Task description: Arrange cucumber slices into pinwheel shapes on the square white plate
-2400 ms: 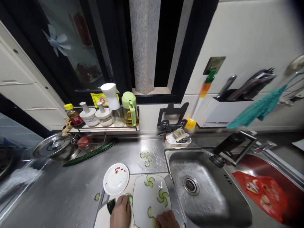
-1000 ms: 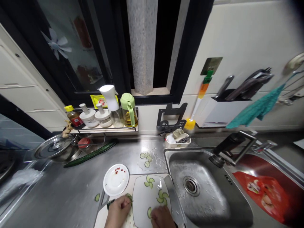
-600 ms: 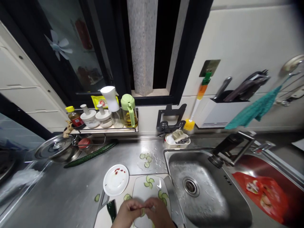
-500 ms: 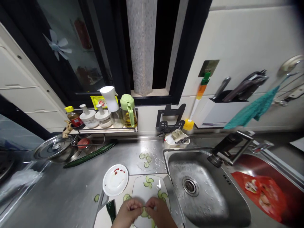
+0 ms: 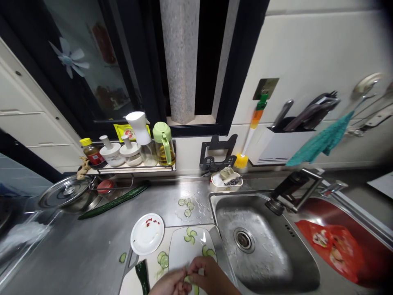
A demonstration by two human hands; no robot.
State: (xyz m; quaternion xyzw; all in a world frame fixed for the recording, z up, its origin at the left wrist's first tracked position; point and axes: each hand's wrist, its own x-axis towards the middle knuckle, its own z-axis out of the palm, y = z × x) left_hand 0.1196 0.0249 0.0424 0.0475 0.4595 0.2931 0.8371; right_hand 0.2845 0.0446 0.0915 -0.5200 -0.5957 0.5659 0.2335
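Pale green, thin, partly hidden cucumber slice (image 5: 187, 280). Clamped on it with curled fingers of left hand (image 5: 172, 282) and right hand (image 5: 210, 275).

Holding slice (image 5: 187, 279) in right hand (image 5: 208, 275), with left hand (image 5: 172, 282) close against it, low over platter (image 5: 179, 250). Can't make out left grip. Noted curved green pieces (image 5: 190, 235) in fan shapes on platter. Found cut cucumber (image 5: 142, 273) and round slices (image 5: 163, 259) on board (image 5: 130, 283), left of platter. Noted small plate (image 5: 146, 239) with red bits, overlapping board's corner. Spotted wet slices (image 5: 188, 205) on counter (image 5: 89, 246) beyond platter, whole cucumber (image 5: 115, 201) near pot (image 5: 69, 194). To right, noted sink (image 5: 276, 262), then red bag (image 5: 334, 252).
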